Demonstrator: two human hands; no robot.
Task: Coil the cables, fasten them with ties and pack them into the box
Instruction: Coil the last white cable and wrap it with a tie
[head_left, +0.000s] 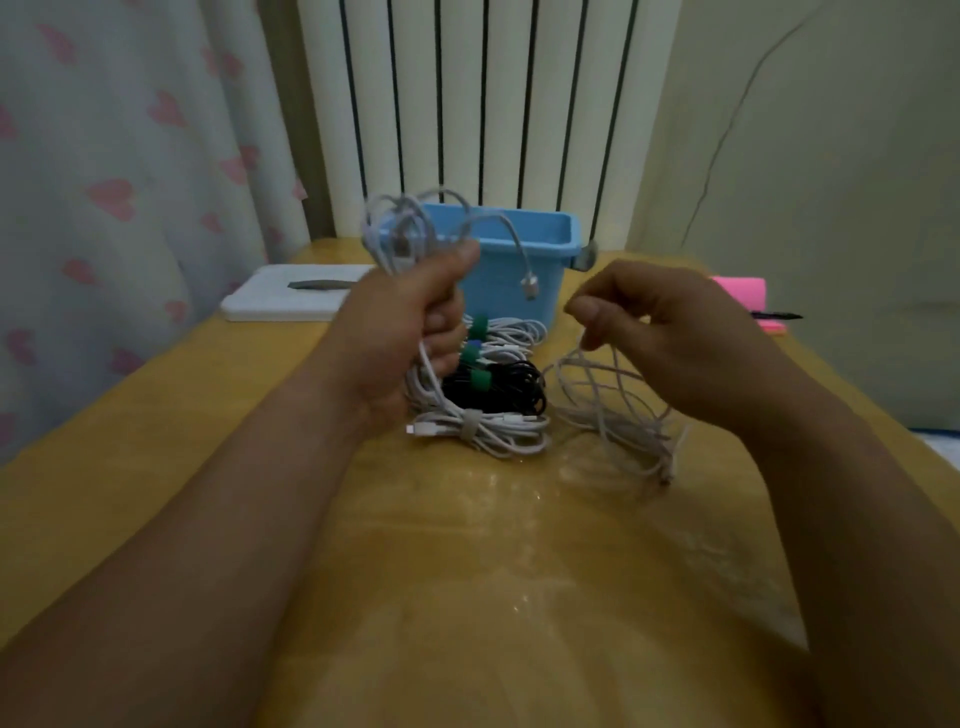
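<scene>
My left hand (410, 327) grips a folded white cable (410, 223) held above the table; its loops stick up from my fist and one plug end (530, 285) dangles in front of the blue box (519, 244). My right hand (670, 332) pinches a strand of a loose white cable (613, 410) that sprawls on the table below it. Between my hands lie several tied coils: white ones with green ties (511, 335), a black one (509, 387) and a white one with a grey tie (483, 428).
The wooden table (467, 571) has a white flat case (291, 293) at the back left. Pink sticky notes (743, 291) and a pen (776, 315) lie at the back right. A radiator and a curtain stand behind.
</scene>
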